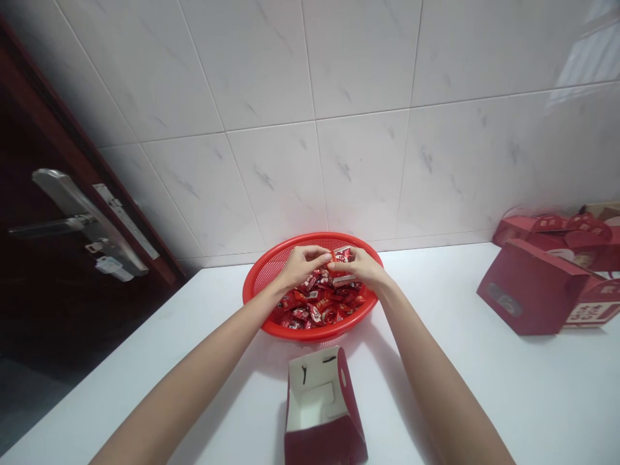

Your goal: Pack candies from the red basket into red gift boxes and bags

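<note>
Left hand (301,266) first: thumb and index nearly together, pinching what I read as a small orange-red wrapped candy (331,260). Right hand (367,268): fingers curled in, gripping a red-and-white wrapped candy (343,256) with a shiny edge. Fingertips of both hands nearly meet, so I can't tell exactly where one piece ends and the other begins. There's also a pale-edged packet (344,279) under the right fingers; held or just lying on the pile, I can't say.

Both hands are over the red plastic basket (310,334), oval, mesh-walled, smooth thick rim. Inside, a loose candy pile (322,303): glossy wrappers, mostly red, some white lettering, too small for me to read. Pile sits below the rim, heaped toward the front and right; bare mesh shows at back left.

Basket stands on the white table (436,290), close to the tiled wall (363,161), pale with grey marbling. Nearer me, just in front of the basket: an open maroon carton (329,440), white inside, two short dark marks on its inner wall, round hole in its right side.

Far right, well apart from the basket: a maroon box (527,290), tilted, with more gift boxes (557,226) behind it, against the wall. Left edge: dark red door (29,116), metal lever handle (62,226), keys (112,266) hanging at the lock.
</note>
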A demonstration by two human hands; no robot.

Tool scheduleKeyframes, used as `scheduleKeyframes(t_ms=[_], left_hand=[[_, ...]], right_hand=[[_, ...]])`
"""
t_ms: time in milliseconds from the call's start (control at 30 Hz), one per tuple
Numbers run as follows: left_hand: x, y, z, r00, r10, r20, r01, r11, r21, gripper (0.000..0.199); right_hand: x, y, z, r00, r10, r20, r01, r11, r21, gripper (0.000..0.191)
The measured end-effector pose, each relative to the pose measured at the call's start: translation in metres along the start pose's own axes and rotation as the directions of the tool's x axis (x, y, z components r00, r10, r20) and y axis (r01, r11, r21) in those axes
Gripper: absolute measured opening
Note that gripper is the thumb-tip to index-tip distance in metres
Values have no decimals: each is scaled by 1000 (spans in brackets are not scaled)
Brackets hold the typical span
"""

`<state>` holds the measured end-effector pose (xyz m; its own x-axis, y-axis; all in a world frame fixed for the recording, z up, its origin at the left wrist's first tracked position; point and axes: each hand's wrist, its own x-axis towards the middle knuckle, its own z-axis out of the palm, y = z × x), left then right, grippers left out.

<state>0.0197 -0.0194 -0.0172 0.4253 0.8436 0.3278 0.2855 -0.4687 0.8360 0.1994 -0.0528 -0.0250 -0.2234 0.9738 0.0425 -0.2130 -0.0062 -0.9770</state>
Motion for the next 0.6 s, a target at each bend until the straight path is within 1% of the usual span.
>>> scheduleKeyframes(t_ms=[67,133,167,200,233,267,300,333,367,400,467,533,600], left_hand=[[-1,2,0,999,-29,-15,28,999,-17,33],[-1,2,-1,998,-62,-22,63,998,25,27],[-2,1,-1,996,-86,5,86,993,86,24],[-3,-1,-1,990,-121,68,107,979,174,21],[-4,-3,-1,972,-169,162,118,951,285,18],[-5,-5,-1,935,-232,267,111,909,401,16],[-6,-7,1,885,-297,358,84,859,504,15],[-6,-8,2,835,-350,424,44,811,583,16],[-7,-9,4,796,-386,465,5,773,634,19],[-7,-10,6,775,-406,484,-23,747,665,22],[-8,-10,10,761,-424,491,-42,723,690,26],[-7,-10,12,752,-442,489,-32,716,697,34],[-7,-10,12,727,-464,506,-11,729,685,43]], right_hand=[[2,1,0,999,-16,-44,16,1000,9,32],[5,2,0,991,-32,-129,36,999,27,29],[7,3,0,984,-37,-176,45,998,37,28],[8,3,0,976,-44,-215,55,998,44,28],[9,4,0,969,-50,-240,63,997,47,28],[10,4,0,966,-53,-252,66,997,44,28],[10,4,0,966,-54,-255,66,997,38,27],[10,4,0,966,-55,-253,64,997,30,27],[10,4,0,967,-55,-251,62,998,22,27],[10,4,0,966,-53,-251,59,998,16,27],[9,3,1,965,-49,-258,54,998,12,27],[8,3,2,965,-49,-259,54,998,13,27],[8,2,2,966,-52,-253,57,998,14,27]])
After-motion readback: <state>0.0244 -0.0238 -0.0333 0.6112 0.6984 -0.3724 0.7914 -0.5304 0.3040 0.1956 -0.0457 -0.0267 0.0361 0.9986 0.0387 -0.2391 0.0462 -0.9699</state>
